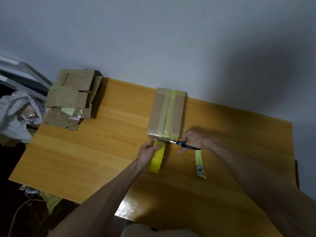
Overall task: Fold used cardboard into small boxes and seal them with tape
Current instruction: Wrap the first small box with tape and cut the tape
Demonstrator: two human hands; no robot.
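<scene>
A folded cardboard box (166, 113) lies on the wooden table (89, 151), its top seam covered by yellowish tape. My left hand (148, 150) grips a yellow tape roll (156, 159) at the box's near end. My right hand (193, 141) holds a knife with a blue and black handle (185, 144); its blade points left along the box's near edge, where the tape leaves the roll.
A stack of flattened used cardboard (71, 98) sits at the table's far left corner. A yellow strip with a printed label (199, 164) lies on the table near my right wrist. A white bag (15, 115) and clutter sit left of the table. A wall rises behind.
</scene>
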